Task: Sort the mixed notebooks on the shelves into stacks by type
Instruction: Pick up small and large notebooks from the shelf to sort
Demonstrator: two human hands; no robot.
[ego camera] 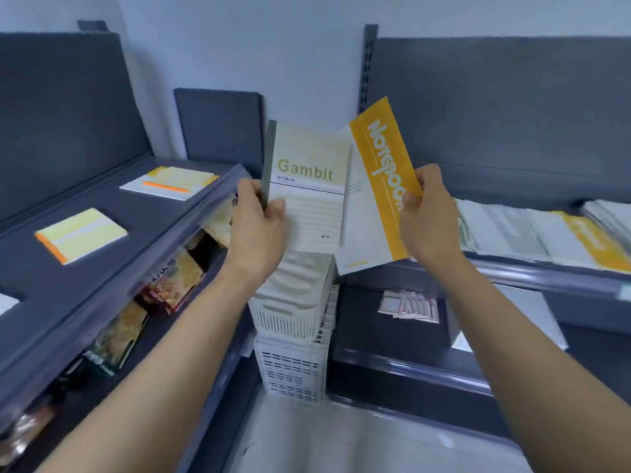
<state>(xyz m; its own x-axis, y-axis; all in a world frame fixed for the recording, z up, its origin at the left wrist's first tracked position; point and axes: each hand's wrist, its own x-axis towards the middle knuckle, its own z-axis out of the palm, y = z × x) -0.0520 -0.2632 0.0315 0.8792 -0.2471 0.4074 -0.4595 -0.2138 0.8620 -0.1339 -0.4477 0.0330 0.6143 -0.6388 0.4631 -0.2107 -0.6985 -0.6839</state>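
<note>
Head view: raised left hand (258, 222) grips Gambit notebook (309, 186).

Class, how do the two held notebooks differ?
The Gambit notebook is pale with green lettering and a dark spine; the orange notebook has an orange band with white lettering. The Gambit notebook stands upright in the left hand; the orange notebook tilts in the right hand. Both are held by an edge.

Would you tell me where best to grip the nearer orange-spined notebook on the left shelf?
On the orange-spined notebook, likely the edge facing the shelf front, from the aisle: it lies flat, so an edge must be lifted, and that one is nearest.
</note>
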